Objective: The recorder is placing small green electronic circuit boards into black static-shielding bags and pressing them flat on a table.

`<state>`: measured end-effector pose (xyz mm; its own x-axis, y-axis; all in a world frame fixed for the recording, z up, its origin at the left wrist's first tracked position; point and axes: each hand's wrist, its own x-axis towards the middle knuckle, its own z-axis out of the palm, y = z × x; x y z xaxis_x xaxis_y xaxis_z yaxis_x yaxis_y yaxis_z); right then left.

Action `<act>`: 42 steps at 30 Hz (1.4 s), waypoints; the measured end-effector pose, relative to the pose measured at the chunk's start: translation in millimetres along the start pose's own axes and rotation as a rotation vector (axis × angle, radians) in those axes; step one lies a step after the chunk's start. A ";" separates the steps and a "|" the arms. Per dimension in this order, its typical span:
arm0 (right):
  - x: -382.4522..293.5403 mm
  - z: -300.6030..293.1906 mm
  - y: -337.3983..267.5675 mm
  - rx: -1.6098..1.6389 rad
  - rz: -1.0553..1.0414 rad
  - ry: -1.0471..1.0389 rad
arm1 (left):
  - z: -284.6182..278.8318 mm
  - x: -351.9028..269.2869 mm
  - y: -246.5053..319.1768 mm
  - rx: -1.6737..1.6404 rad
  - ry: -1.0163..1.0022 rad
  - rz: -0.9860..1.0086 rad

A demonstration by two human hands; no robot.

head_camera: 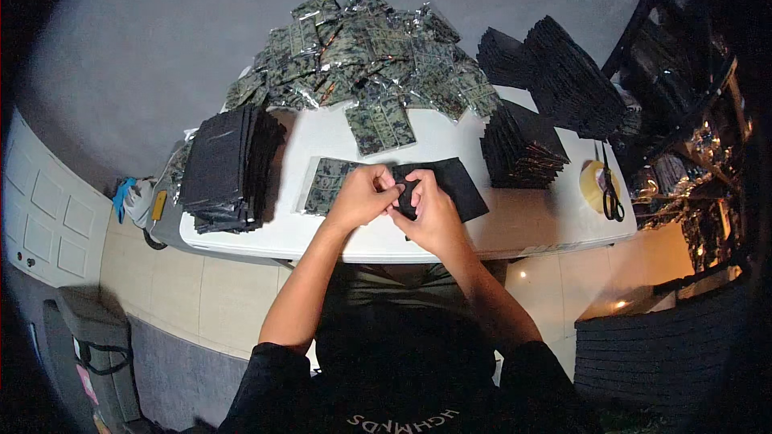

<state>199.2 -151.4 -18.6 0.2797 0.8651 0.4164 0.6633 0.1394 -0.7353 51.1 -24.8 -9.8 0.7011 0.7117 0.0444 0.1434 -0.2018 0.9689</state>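
My left hand (364, 194) and my right hand (431, 211) meet fingertip to fingertip above the white table (440, 126). Thumbs and fingers of both are bent close together; whether something small is pinched between them cannot be made out. Beneath and to the left lies a camouflage fabric piece in a clear plastic bag (329, 184), partly under my left hand. A flat black fabric piece (461, 187) lies under and beyond my right hand. Farther back, a single bagged camouflage piece (380, 126) rests at the front of a large heap of similar bags (368, 48).
Black folded pieces stand in a stack at the left (220, 163) and another at the right (525, 150). More black stacks (567, 72) are behind. Black-handled scissors (612, 196) lie over a yellowish tape roll (591, 184) near the right edge. A dark rack (693, 102) stands beyond.
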 end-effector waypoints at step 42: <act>13.4 -29.0 -16.2 0.172 0.083 0.265 | -1.0 -12.2 34.0 0.556 0.115 0.319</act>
<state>212.3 -156.1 14.5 0.5141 0.7244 0.4593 0.5096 0.1728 -0.8429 46.8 -39.7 22.8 0.6940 0.6205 0.3650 0.3024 -0.7114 0.6345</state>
